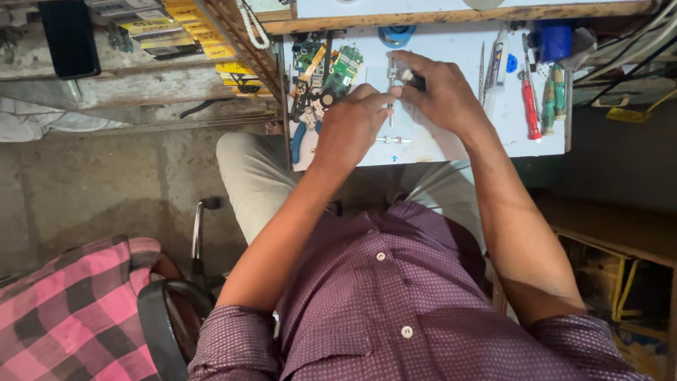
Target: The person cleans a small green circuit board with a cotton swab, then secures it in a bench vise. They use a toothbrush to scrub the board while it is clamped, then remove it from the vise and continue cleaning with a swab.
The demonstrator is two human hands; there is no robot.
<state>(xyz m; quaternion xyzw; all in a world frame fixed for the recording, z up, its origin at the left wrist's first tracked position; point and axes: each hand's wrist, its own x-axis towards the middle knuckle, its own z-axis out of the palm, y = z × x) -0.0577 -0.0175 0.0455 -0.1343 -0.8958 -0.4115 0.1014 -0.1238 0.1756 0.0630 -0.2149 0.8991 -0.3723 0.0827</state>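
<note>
My left hand rests on the white work mat, fingers curled and pinching a thin metal tool or part that stands near a flat grey plate. My right hand meets it from the right and grips a small dark tool with a white tip. Both hands touch over the plate in the middle of the mat. What lies under the fingers is hidden. Green circuit boards lie just left of the hands.
Blue-handled pliers lie at the mat's left edge. Red and green screwdrivers, a small tube and a blue container sit on the right. Yellow boxes fill a shelf at left. Another person in pink plaid sits lower left.
</note>
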